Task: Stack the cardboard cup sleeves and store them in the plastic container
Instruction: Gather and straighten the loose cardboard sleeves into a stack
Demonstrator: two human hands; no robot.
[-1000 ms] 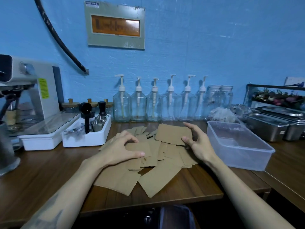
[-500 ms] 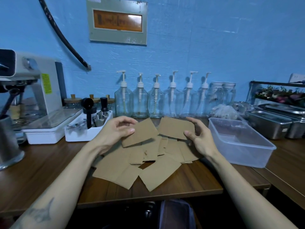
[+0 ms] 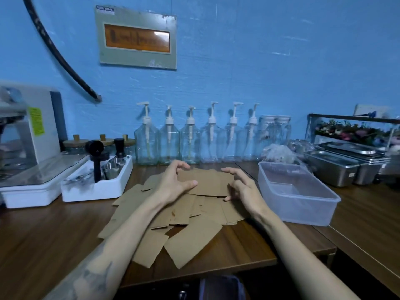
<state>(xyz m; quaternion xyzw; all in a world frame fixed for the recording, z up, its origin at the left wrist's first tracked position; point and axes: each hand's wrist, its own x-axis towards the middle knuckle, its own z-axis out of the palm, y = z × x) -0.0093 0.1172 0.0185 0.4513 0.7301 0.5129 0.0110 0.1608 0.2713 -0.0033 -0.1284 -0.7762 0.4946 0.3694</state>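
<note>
Head view, worktop point(image 3: 249, 245) of dark wood along a blue wall. I am seeing both hands meeting over the loose pile of cardboard sleeves point(image 3: 190, 239), which is spreading from mid-worktop to its front edge. L hand point(image 3: 173, 185) is curling round the left end of a small held stack of sleeves point(image 3: 207, 182): thumb lying on top, fingers arching over the far edge. R hand point(image 3: 242, 187) is gripping the right end of that stack, fingers bent over the top, thumb under the near edge. The stack is sitting slightly raised above the pile's far part; whether it is touching the sleeves beneath, cannot tell. Both grips are partly closed, each with cardboard between thumb and fingers.

The plastic container point(image 3: 303, 215) is standing just beside the pile, toward the right edge of the worktop; it is clear, and I am seeing no sleeves in it.

Along the back edge: a row of pump bottles point(image 3: 190, 144). Back-left corner: a white tool tray point(image 3: 95, 189) w/ a tamper, and next to it a coffee machine point(image 3: 28, 135). Far right, on the adjoining counter: steel pans point(image 3: 337, 167).
</note>
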